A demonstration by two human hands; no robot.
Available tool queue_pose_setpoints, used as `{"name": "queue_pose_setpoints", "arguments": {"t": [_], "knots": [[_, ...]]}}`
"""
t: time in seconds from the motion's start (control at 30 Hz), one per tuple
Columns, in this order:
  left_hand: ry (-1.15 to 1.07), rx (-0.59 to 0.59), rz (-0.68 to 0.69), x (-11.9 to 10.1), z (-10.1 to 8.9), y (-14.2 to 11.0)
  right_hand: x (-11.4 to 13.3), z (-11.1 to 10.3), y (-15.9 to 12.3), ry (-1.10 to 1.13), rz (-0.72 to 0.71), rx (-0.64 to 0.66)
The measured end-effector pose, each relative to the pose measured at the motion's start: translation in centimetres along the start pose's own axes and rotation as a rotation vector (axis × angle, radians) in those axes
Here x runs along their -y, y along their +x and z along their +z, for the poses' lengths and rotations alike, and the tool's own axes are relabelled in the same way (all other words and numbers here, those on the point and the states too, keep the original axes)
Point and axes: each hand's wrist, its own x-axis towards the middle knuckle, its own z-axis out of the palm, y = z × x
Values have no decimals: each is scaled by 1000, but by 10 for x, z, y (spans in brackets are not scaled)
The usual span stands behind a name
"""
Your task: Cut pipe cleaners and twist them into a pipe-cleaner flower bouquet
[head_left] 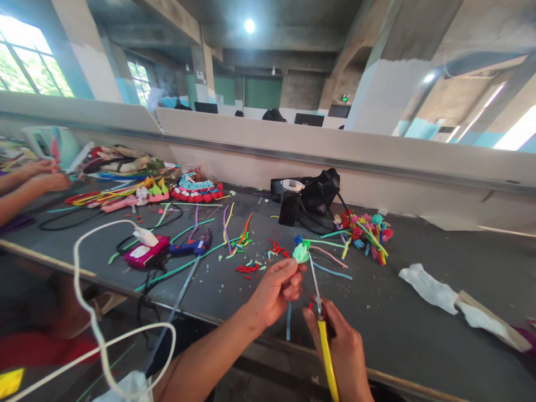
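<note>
Between the thumb and fingers of my left hand is a pale green flower that looks made of fuzzy pipe cleaner. A blue strip hangs below this hand; whether it joins the flower is hidden. My right hand is closed around a yellow-handled tool with long, slim metal blades. Whether it is scissors or pliers I cannot tell. Its tip reaches up close to the flower's right side. Loose pipe cleaners lie just behind the flower.
Red clippings are scattered on the dark table. Left stand a magenta box and a blue glue gun, with a white cable looping nearer. Behind are a phone, a black bag and a flower bunch. Another person's hands work far left.
</note>
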Motion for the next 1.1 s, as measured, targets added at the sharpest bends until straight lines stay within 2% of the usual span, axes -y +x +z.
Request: {"name": "queue_pose_setpoints", "arguments": {"t": [0.17,0.43,0.67,0.77,0.97,1.1], "knots": [[7,-3,-6,1,1,0,1,2,1,35,-17,-24],[-9,-47,-9,5,-4,4,-5,20,7,110,-26,-73],[23,-78,24,6,-4,11,-9,20,16,95,-40,-117],[44,-81,20,4,-6,12,-11,23,14,118,-16,-171],[109,-68,9,-7,-9,9,-7,23,4,33,21,-91],[186,-75,30,-13,-11,7,-3,17,6,3,12,-135]]}}
